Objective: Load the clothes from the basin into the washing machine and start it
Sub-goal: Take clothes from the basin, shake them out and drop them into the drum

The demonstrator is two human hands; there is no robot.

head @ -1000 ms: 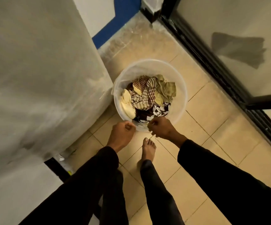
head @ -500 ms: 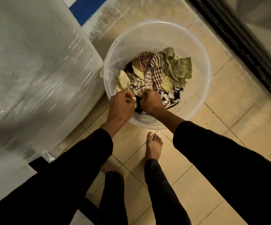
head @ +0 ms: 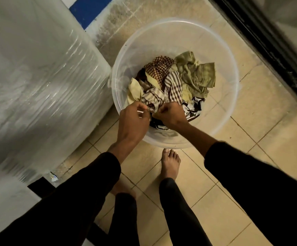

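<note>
Your left hand (head: 132, 119) has its fingers curled in tight, pinching the near edge of the striped cloth (head: 153, 99); your right hand (head: 171, 114) is curled into a fist on the same bunch, just beside the left, knuckles almost touching. Exactly which folds each finger has, can't tell, they're buried in fabric.

Both hands sit over the near-left rim of the basin (head: 222, 55), a clear plastic tub standing on the tiled floor (head: 250, 110). Clothes pile is low in the basin's centre: checked brown cloth (head: 159, 67) toward the far side, olive green garment (head: 196, 73) at the right, pale yellow piece (head: 134, 91) at the left wall, dark patterned item (head: 193, 108) under your right hand at the near side.

The basin's left wall is just beside, maybe touching, the washing machine (head: 37, 82), a white body wrapped in shiny plastic film that fills the left of the view. Lid and controls not visible.

Black sleeves (head: 250, 189) run from both wrists to the bottom corners. Your bare foot (head: 170, 164) is planted on the floor right at the basin's near rim. Dark door frame (head: 268, 47) runs along the floor's right edge; blue wall stripe (head: 89, 9) at the far-left.
</note>
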